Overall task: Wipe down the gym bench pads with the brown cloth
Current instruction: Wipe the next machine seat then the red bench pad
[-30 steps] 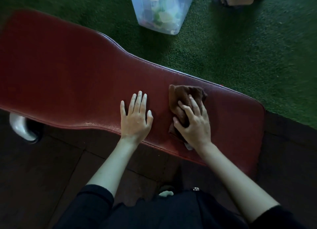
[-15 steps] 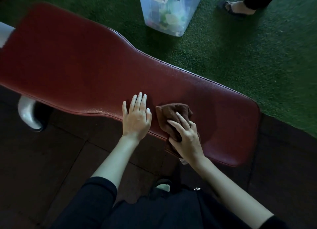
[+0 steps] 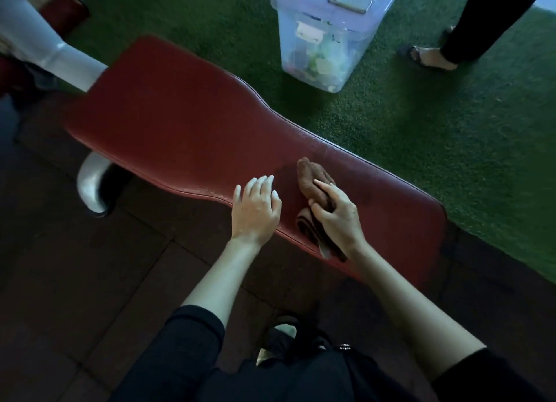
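Sliding brown cloth [image 3: 307, 174] farther across pad [image 3: 180, 124]

- Left sleeve [image 3: 192, 338]: black, soft cloth, bunched into a rounded cuff near the elbow.
- Right sleeve [image 3: 487, 377]: the same black cloth, its edge higher up the arm.
- Forearms, left hand [image 3: 255, 212] and right hand [image 3: 340, 218]: bare.
- Black garment [image 3: 301, 380] over the body: dark, loosely folded.
- Small shiny metal fitting [image 3: 345, 347] on the garment's front, too small to identify.
- Shoe [image 3: 284, 328]: dark with a pale patch, partly hidden.
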### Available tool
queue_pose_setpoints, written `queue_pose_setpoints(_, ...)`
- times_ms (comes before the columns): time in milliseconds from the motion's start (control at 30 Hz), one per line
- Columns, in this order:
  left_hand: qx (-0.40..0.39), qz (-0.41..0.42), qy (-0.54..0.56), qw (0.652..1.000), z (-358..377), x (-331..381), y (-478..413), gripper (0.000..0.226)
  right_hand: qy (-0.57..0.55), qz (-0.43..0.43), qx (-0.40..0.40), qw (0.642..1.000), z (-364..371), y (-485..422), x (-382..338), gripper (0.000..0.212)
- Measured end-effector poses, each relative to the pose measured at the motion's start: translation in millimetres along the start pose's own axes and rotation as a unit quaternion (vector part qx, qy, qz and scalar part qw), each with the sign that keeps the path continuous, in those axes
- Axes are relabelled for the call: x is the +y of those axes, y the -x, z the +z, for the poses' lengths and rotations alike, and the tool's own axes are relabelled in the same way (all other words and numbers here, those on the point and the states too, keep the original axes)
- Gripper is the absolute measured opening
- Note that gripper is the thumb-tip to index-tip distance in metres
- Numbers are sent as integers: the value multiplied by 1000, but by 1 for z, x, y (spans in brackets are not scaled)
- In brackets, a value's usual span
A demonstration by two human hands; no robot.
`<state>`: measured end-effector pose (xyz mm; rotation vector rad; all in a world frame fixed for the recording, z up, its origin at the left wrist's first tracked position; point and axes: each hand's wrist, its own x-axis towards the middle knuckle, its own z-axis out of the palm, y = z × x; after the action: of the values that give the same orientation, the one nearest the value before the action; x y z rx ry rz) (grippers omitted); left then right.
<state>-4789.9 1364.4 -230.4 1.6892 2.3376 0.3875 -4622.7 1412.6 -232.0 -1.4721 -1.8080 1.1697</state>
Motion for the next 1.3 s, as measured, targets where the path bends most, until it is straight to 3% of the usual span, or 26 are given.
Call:
queue_pose_setpoints(700,33,-134,5,990,-216,16,66,41,48,-91,-128,986,-42,28,-225,46)
queue_pose_setpoints(1033,39,-232,-24,972,-324,-33,140,36,72,-156,-223,959,-2,83,-330,45)
queue_pose_setpoints(1300,91,-335,-15,938,-389,-95,218,34,84,-227,-296,924,59,145,-412,44)
